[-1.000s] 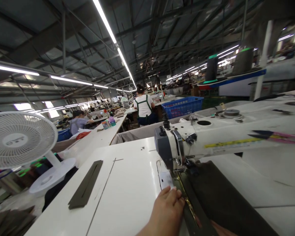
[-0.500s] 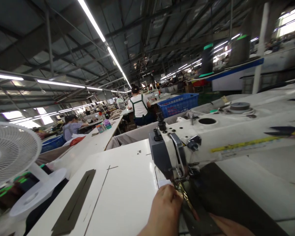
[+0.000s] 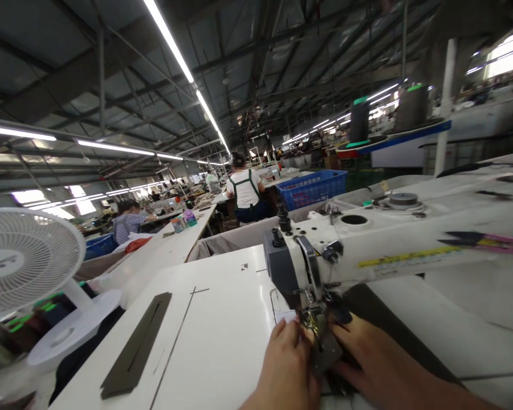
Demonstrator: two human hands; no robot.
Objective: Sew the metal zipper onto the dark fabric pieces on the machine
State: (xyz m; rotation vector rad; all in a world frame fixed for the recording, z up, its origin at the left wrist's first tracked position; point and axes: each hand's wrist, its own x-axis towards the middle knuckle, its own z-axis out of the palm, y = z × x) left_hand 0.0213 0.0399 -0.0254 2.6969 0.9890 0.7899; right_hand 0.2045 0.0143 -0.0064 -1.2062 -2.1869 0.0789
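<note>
A white and grey sewing machine [image 3: 282,267] stands in front of me, its needle area between my hands. To the left of the presser foot, my left hand [image 3: 287,361] is closed, fingertips bent down on the edge of a gold-toothed zipper [image 3: 311,322]. From the right, my right hand [image 3: 367,350] reaches in with bent fingers, gripping a dark olive panel [image 3: 327,354] beside the needle. More dark olive material [image 3: 393,319] lies behind my right wrist. The undersides of the fingers are hidden. A small white piece [image 3: 285,315] shows just beyond my left fingertips.
Slit dark olive pieces [image 3: 137,344] lie stacked on the white table at left. A white fan [image 3: 29,262] stands beyond them. Scissors [image 3: 487,240] rest on the machine arm. Behind are a blue crate [image 3: 312,188], thread cones [image 3: 359,122] and co-workers seated at tables.
My right hand has come up from the lower edge to the needle area. The panel's near end has moved towards the needle, and less of the zipper shows. My left hand stays nearly in place.
</note>
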